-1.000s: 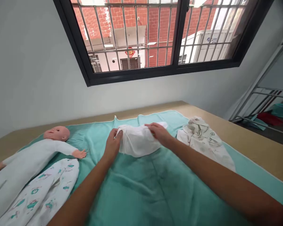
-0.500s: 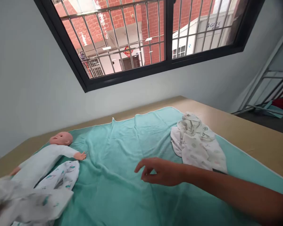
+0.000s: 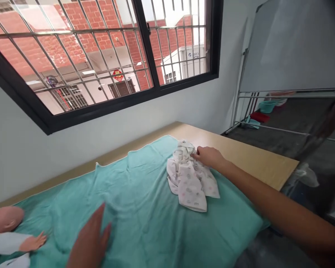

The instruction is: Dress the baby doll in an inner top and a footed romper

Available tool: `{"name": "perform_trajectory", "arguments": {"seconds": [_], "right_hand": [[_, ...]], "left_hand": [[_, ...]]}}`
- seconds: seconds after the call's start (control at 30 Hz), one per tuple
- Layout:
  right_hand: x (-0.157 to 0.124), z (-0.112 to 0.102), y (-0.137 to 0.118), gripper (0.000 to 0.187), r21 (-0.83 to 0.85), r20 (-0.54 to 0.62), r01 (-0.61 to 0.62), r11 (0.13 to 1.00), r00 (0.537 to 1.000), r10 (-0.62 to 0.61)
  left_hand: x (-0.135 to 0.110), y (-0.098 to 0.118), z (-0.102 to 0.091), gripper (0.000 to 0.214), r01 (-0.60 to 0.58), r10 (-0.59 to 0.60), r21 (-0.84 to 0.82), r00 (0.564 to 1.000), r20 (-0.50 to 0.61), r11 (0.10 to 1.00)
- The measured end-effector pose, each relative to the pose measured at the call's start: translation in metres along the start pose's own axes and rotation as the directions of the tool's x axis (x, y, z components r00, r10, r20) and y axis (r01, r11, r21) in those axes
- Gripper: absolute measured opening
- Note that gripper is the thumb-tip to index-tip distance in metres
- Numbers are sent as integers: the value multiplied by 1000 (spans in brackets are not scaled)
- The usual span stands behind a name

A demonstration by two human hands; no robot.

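A crumpled white baby garment with a pale print point(image 3: 191, 178) lies on the teal towel point(image 3: 145, 216) near the table's right end. My right hand point(image 3: 209, 156) reaches across and pinches the garment's top edge, fingers closed on the fabric. My left hand point(image 3: 91, 238) hovers low over the towel at the lower left, fingers stretched out and holding nothing. A baby doll in a white suit point(image 3: 8, 230) lies at the far left edge, only its head and one arm showing.
The towel covers a light wooden table point(image 3: 254, 160) set against a grey wall under a barred window point(image 3: 100, 56). A metal-framed whiteboard stand point(image 3: 281, 93) is to the right, with teal and red items on the floor behind it.
The view swung right. The white cloth I held in both hands went off to the left. My right hand moved from mid-towel to the printed garment and closed on it; my left hand came back empty.
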State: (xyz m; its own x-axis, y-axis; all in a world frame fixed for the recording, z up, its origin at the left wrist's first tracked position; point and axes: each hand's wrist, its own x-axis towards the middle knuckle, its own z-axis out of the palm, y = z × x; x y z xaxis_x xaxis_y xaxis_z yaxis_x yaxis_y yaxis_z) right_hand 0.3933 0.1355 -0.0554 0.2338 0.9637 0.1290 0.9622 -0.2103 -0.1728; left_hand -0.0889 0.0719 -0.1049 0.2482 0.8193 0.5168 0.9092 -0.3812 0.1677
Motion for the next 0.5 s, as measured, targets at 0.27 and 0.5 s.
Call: {"name": "perform_trajectory", "arguments": {"seconds": [0.27,0.5], "right_hand": [[42,32,-19,23,489,-349,345,801,919,-183],[53,46,12,32,807,-254,213,550,967,-1]], "left_hand": [[104,154,90,47,115,56,-568,960,275,815],[171,219,143,30,186,-4,-737,970,242,650]]}}
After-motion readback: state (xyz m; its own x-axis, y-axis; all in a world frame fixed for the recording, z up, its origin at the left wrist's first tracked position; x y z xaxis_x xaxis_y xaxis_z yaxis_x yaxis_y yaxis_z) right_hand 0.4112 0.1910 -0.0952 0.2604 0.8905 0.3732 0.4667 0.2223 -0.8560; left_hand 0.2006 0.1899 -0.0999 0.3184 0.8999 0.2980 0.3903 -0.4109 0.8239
